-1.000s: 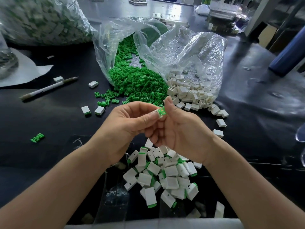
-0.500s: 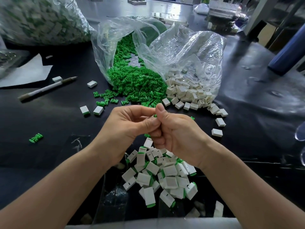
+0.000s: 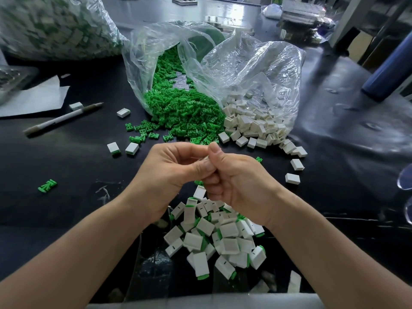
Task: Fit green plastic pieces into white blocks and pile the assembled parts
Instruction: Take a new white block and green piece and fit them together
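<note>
My left hand (image 3: 169,172) and my right hand (image 3: 236,179) are pressed together at mid-table, thumbs and fingertips pinched on one small part that is almost fully hidden; only a pale sliver shows between the thumbs. A bit of green peeks out under the right fingers. Below the hands lies the pile of assembled white blocks with green ends (image 3: 218,237). Beyond the hands a clear bag spills loose green pieces (image 3: 185,114), and a second clear bag spills empty white blocks (image 3: 254,126).
A white pen (image 3: 62,118) and paper (image 3: 38,97) lie at the left. Stray white blocks (image 3: 131,148) and a green piece (image 3: 47,185) are scattered on the black table. A large full bag (image 3: 55,25) sits back left, a blue cylinder (image 3: 388,74) far right.
The green piece seen sticking up between my thumbs a second ago is now hidden inside the pinch. Both hands have dropped slightly toward the pile.
</note>
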A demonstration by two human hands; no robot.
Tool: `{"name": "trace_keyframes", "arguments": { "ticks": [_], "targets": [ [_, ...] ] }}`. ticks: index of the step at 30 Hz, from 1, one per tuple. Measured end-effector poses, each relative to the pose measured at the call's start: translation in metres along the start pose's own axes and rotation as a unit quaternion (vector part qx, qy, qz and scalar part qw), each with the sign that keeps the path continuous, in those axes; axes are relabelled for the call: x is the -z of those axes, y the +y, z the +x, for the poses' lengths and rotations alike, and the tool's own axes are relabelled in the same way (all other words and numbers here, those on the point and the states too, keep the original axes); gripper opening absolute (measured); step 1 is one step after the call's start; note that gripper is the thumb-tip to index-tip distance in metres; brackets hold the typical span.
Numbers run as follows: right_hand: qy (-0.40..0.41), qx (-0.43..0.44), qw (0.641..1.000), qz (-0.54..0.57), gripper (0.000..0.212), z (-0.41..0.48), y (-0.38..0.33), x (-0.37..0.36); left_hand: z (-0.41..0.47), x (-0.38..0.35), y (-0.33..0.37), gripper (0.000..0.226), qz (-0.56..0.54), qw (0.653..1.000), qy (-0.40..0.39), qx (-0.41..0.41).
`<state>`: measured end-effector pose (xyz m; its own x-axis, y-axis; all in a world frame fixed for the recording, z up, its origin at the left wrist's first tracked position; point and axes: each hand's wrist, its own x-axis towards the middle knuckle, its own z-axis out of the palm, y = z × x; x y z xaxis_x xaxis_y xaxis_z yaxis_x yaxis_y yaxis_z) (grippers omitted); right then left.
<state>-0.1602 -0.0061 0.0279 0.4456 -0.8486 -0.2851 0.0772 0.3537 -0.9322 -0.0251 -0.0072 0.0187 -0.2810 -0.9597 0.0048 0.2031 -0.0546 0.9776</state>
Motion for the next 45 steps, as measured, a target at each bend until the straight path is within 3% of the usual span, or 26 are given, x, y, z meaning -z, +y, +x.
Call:
{"name": "trace_keyframes", "arguments": {
  "ticks": [7,19,25,30,38,45],
  "targets": [
    [-0.050,-0.012,0.998,0.020,0.041,0.002,-0.001,0.004,0.000,-0.001,0.002,0.018,-0.029,1.000,-0.004,-0.002],
    [-0.029,0.036,0.997,-0.068,0.041,0.002,-0.002,0.009,0.002,0.004,0.004,0.030,-0.029,0.999,0.010,0.010],
    [-0.019,0.043,0.990,-0.136,0.060,0.004,0.000,0.012,0.002,0.003,0.004,0.030,-0.011,1.000,0.024,0.003],
    [-0.019,0.042,0.992,-0.116,0.053,0.005,0.001,0.012,0.003,0.002,0.003,0.019,-0.021,0.999,0.029,-0.005],
    [0.013,0.056,0.986,-0.157,0.042,0.002,0.002,0.008,0.001,0.001,0.003,0.023,-0.011,1.000,0.013,0.014],
    [0.057,0.084,0.965,-0.242,0.055,0.004,0.006,0.006,0.000,-0.003,0.002,0.024,-0.032,0.998,0.048,0.019]
  ]
}}
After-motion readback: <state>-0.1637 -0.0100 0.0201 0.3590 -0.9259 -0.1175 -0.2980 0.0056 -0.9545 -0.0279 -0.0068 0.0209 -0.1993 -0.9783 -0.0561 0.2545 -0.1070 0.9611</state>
